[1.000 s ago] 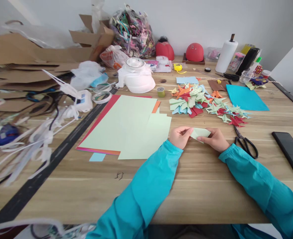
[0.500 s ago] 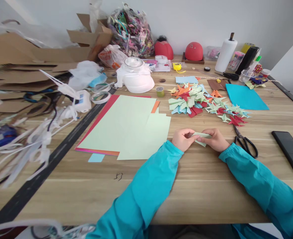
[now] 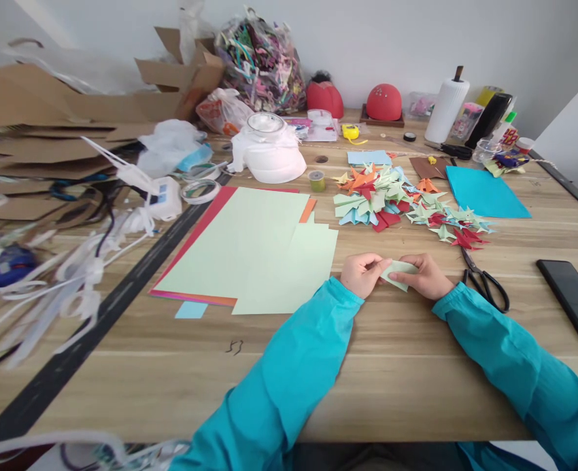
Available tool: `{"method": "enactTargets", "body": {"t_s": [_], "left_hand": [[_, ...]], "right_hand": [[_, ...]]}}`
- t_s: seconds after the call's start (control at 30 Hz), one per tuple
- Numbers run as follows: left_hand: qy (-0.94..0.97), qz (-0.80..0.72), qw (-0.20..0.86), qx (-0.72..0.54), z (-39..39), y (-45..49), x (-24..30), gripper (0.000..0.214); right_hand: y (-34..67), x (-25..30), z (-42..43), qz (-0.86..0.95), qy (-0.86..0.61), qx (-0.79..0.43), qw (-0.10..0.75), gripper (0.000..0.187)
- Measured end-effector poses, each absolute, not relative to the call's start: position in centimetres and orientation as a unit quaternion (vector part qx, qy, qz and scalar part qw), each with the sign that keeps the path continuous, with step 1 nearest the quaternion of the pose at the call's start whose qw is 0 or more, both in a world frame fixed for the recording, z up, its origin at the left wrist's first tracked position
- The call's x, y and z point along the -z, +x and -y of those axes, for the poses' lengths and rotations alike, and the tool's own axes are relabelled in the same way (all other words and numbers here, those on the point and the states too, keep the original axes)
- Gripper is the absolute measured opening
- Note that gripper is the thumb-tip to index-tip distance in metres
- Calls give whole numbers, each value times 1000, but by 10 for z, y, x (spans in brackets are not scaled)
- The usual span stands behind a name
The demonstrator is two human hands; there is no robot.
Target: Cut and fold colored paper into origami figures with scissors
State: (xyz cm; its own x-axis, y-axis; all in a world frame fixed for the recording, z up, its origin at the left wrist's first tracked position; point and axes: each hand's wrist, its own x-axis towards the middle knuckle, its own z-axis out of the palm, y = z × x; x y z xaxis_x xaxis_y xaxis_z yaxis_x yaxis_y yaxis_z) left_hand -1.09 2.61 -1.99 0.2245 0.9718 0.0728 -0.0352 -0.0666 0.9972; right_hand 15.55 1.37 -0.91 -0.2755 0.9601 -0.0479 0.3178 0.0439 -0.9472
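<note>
Between my two hands is a small piece of pale green paper [image 3: 399, 271], held just above the wooden table. My left hand [image 3: 363, 275] pinches its left end between thumb and fingers. On the other side, my right hand [image 3: 427, 276] grips the right part, thumb in front and fingers behind. Whether the paper is folded I cannot tell. Beyond my hands lies a heap of folded paper cranes [image 3: 372, 193] in green, red, orange and blue. Black-handled scissors [image 3: 485, 281] rest just right of my right hand.
Large pale green paper sheets [image 3: 240, 242] lie left of my hands over red and orange ones. A phone [image 3: 573, 301] is at the right, a blue-green sheet [image 3: 488, 191] farther back. White cables [image 3: 78, 281] and cardboard [image 3: 34, 98] crowd the left side.
My left fingers have shifted slightly on the paper's left end, and more of its face shows between my hands. Both hands keep hold of it in nearly the same place.
</note>
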Motion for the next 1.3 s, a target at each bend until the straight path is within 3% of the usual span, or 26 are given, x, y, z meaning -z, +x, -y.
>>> {"method": "enactTargets", "body": {"t_s": [0.27,0.53,1.3], "left_hand": [[483,-452,524,-537,-34,-13,19,28],[524,-420,580,-462,-34,-13,26,32],[485,-383,637,-460,-35,-14,24,55]], "right_hand": [[156,13,-17,668,-465,-486,318,46],[158,13,-17,691,-464,-465,302,54],[160,15,-19,670,-456,-470,348,52]]}}
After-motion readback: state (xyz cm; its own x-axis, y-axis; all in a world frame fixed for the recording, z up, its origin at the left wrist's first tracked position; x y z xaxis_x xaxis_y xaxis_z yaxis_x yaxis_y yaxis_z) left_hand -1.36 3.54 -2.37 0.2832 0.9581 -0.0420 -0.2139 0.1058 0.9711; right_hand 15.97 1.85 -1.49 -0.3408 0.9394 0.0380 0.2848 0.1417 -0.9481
